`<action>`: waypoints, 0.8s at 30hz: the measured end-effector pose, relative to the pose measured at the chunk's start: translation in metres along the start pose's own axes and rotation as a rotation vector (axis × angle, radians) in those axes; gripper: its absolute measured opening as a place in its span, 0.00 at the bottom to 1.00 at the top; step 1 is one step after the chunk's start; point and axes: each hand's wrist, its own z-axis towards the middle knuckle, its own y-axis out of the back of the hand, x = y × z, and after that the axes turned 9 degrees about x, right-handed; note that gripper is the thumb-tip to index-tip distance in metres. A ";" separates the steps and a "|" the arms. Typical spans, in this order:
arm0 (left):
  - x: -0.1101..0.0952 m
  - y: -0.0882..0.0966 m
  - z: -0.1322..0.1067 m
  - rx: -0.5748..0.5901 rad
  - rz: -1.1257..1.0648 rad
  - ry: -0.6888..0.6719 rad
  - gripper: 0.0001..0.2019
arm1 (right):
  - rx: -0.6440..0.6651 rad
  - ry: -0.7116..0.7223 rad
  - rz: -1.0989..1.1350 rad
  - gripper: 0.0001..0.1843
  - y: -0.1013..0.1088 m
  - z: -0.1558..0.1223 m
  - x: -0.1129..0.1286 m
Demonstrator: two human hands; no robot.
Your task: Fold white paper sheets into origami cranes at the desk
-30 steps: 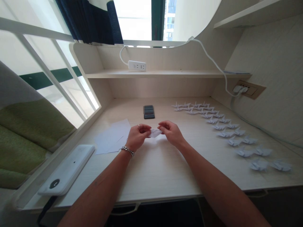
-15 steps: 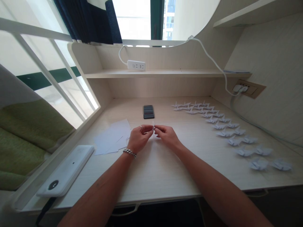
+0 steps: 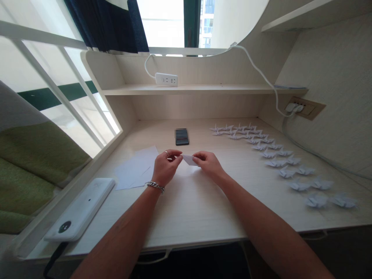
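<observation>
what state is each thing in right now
Small paper: folded, pinched by left hand and right hand
Paper cranes: folded, set in rows
Loose sheets: flat, overlapping
Dark device: flat, screen blurred
White device: flat, black cable attached
Power strip: no plugs visible
Wall outlet: white plugs inserted
Curtain: drawn aside

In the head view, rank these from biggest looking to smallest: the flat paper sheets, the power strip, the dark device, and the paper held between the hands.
1. Flat paper sheets, taken together
2. Power strip and dark device: too alike to rank
3. Held paper: smallest visible area, partly covered
</observation>
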 end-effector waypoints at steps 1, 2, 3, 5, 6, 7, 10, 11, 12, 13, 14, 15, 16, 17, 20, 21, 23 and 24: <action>0.000 0.001 0.000 0.018 -0.009 -0.007 0.13 | 0.026 0.013 -0.020 0.10 0.000 -0.001 0.002; -0.001 0.000 0.000 0.055 -0.036 -0.014 0.13 | 0.053 0.028 -0.037 0.10 0.000 -0.003 0.004; -0.001 0.000 -0.001 0.104 -0.067 -0.019 0.13 | 0.078 0.044 -0.048 0.10 0.000 -0.004 0.005; -0.002 -0.002 -0.001 0.198 -0.088 -0.009 0.13 | 0.112 0.069 -0.052 0.10 0.000 -0.005 0.006; -0.002 -0.004 -0.002 0.226 -0.079 0.004 0.13 | 0.119 0.078 -0.041 0.10 0.000 -0.005 0.007; -0.002 -0.005 -0.002 0.240 -0.071 0.017 0.12 | 0.120 0.082 -0.020 0.10 -0.001 -0.005 0.006; 0.000 -0.007 -0.002 0.230 -0.117 0.043 0.11 | 0.102 0.076 0.066 0.09 -0.002 -0.004 0.005; 0.001 -0.007 -0.002 0.220 -0.146 0.050 0.11 | 0.091 0.070 0.086 0.09 -0.002 -0.004 0.005; 0.002 -0.007 -0.001 0.211 -0.170 0.055 0.10 | 0.081 0.063 0.097 0.09 -0.002 -0.004 0.005; 0.003 -0.008 -0.001 0.202 -0.187 0.059 0.10 | 0.073 0.057 0.100 0.09 -0.003 -0.004 0.004; 0.004 -0.008 -0.001 0.194 -0.201 0.062 0.11 | 0.068 0.052 0.098 0.09 -0.003 -0.004 0.004; 0.004 -0.008 -0.001 0.190 -0.213 0.062 0.11 | 0.065 0.049 0.095 0.08 -0.003 -0.005 0.005; 0.005 -0.008 -0.001 0.186 -0.223 0.061 0.11 | 0.064 0.048 0.092 0.08 -0.003 -0.005 0.005; 0.005 -0.009 -0.001 0.182 -0.228 0.061 0.11 | 0.066 0.050 0.089 0.08 -0.003 -0.005 0.005; 0.005 -0.009 -0.001 0.174 -0.225 0.069 0.09 | 0.067 0.055 0.079 0.08 -0.003 -0.006 0.008; 0.005 -0.010 -0.001 0.173 -0.220 0.072 0.09 | 0.067 0.058 0.071 0.08 -0.003 -0.006 0.008; 0.005 -0.010 -0.001 0.174 -0.207 0.072 0.08 | 0.067 0.063 0.054 0.07 -0.004 -0.006 0.009; 0.005 -0.010 0.000 0.173 -0.203 0.071 0.08 | 0.065 0.064 0.047 0.07 -0.004 -0.006 0.009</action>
